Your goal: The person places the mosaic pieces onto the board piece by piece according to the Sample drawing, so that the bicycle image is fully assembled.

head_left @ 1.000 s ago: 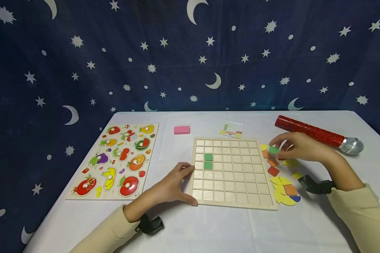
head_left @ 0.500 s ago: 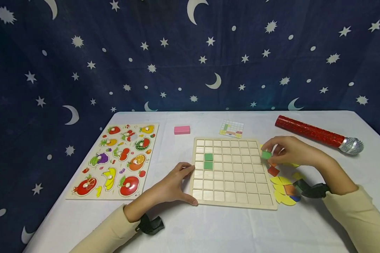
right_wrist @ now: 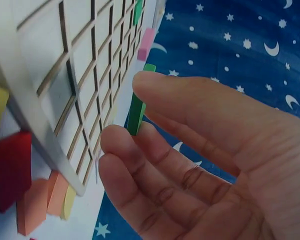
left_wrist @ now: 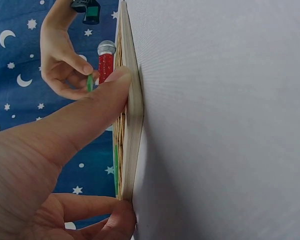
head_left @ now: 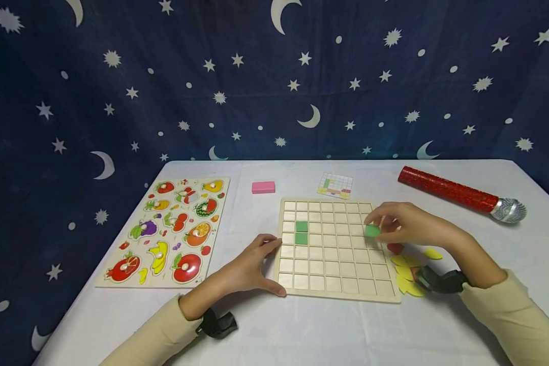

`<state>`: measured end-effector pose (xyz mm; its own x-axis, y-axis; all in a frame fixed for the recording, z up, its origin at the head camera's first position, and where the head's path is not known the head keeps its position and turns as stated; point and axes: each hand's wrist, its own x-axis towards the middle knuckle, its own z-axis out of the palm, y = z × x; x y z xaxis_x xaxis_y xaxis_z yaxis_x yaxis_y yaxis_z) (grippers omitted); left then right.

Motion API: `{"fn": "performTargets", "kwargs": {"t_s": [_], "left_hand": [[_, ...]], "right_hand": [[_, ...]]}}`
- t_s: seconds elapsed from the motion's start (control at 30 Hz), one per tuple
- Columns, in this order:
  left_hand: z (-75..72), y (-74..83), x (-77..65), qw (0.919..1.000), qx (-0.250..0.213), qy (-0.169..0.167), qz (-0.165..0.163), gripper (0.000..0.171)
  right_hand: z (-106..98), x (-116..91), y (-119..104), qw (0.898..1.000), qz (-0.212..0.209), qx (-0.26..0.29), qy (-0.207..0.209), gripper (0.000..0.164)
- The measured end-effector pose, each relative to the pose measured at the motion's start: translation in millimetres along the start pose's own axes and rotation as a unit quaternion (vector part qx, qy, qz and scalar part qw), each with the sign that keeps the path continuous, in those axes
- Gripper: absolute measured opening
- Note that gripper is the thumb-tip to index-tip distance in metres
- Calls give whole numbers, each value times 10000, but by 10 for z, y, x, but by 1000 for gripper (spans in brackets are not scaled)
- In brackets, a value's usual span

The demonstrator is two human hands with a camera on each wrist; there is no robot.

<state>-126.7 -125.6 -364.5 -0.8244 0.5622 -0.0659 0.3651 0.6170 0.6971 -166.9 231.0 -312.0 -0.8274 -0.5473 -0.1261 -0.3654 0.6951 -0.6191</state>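
A wooden grid board [head_left: 338, 254] lies mid-table, with two green square tiles [head_left: 301, 232] set in adjoining cells toward its left. My left hand [head_left: 251, 267] grips the board at its left edge, thumb by the near-left corner, other fingers farther up that side. Above the board's right side, my right hand [head_left: 409, 223] pinches a green square tile [head_left: 372, 231] between thumb and fingers. The right wrist view shows this tile [right_wrist: 136, 112] held on edge, apart from the grid. Loose yellow tiles [head_left: 404, 273] and a red tile [head_left: 395, 248] lie right of the board, partly hidden by my right arm.
A fruit peg puzzle [head_left: 164, 234] lies on the left. Behind the board are a pink block [head_left: 263, 187] and a small pattern card [head_left: 335, 185]. A red glittery microphone [head_left: 457, 192] lies at the back right. A starry curtain [head_left: 256, 81] hangs behind the table.
My right hand has carried the green tile leftward and nearer, from the loose pile to above the board's right side. My left hand has stayed at the board's edge.
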Motion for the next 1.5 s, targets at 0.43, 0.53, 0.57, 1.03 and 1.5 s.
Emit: {"fn": "performTargets", "kwargs": {"t_s": [0.43, 0.53, 0.57, 1.03, 1.5], "left_hand": [[-3, 3, 3, 10000, -13, -40, -25, 104], [-7, -2, -1, 10000, 3, -30, -3, 103], [-9, -3, -2, 10000, 10, -26, 0, 103], [-10, -4, 2, 10000, 44, -41, -13, 105], [-6, -9, 5, 10000, 73, -35, 2, 105]], "right_hand": [[172, 93, -176, 9986, -524, -84, -82, 33], [207, 114, -221, 9975, -696, 8, -140, 32], [222, 122, -233, 9970, -754, 54, -163, 31], [491, 411, -366, 9907, -1155, 230, -674, 28], [685, 631, -559, 9883, -1341, -312, -660, 18]]}}
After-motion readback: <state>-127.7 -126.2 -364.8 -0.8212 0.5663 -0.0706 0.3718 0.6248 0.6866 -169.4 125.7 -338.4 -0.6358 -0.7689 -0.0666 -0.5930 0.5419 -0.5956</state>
